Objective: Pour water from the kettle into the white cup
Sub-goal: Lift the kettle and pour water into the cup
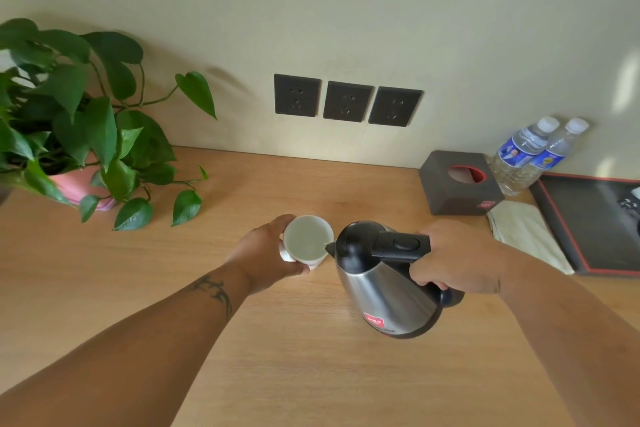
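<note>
- Left hand is wrapped round the white cup, fingers curled about its far side and thumb low on the near side, the cup held above the wooden counter.
- Right hand grips the kettle by its black handle, fingers closed tight around it.
- The kettle tips toward the left-hand fingers, its spout right at the cup's rim, just off the thumb side.
- The cup looks partly filled with pale liquid; no stream can be made out.
- Beyond the right-hand knuckles sit a dark tissue box, a folded cloth, two water bottles and a black tray.
- Well past the left-hand fingers: a potted plant.
</note>
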Tool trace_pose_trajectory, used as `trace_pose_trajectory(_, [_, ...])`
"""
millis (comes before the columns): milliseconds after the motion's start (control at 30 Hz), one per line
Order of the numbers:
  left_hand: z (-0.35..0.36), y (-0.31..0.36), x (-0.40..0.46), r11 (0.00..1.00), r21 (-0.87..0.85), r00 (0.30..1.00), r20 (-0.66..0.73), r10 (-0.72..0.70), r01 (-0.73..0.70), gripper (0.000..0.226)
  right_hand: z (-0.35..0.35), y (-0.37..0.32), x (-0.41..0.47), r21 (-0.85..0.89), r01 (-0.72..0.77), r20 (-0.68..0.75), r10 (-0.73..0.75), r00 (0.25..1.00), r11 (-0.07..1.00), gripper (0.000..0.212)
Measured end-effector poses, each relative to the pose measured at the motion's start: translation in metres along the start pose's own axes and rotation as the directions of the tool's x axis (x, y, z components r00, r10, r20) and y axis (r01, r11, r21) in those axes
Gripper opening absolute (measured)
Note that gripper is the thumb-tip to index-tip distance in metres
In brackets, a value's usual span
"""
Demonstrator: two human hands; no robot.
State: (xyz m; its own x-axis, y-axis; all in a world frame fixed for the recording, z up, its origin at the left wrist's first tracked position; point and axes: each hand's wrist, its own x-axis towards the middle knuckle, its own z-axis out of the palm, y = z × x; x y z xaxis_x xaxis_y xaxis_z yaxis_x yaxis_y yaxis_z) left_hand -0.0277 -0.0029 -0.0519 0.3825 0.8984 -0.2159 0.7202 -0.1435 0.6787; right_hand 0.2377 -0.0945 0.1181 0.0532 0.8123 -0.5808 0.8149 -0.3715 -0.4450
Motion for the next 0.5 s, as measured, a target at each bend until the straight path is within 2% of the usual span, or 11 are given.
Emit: trace_pose_trajectory(500, [0.0, 0.0009, 0.0002, 1.0, 0.003, 1.0, 0.002, -0.006, 0.006, 0.089, -0.0063, -0.0109, -0.0057, -0.015, 0.017, -0.008, -0.017, 1.0, 1.0, 0.049])
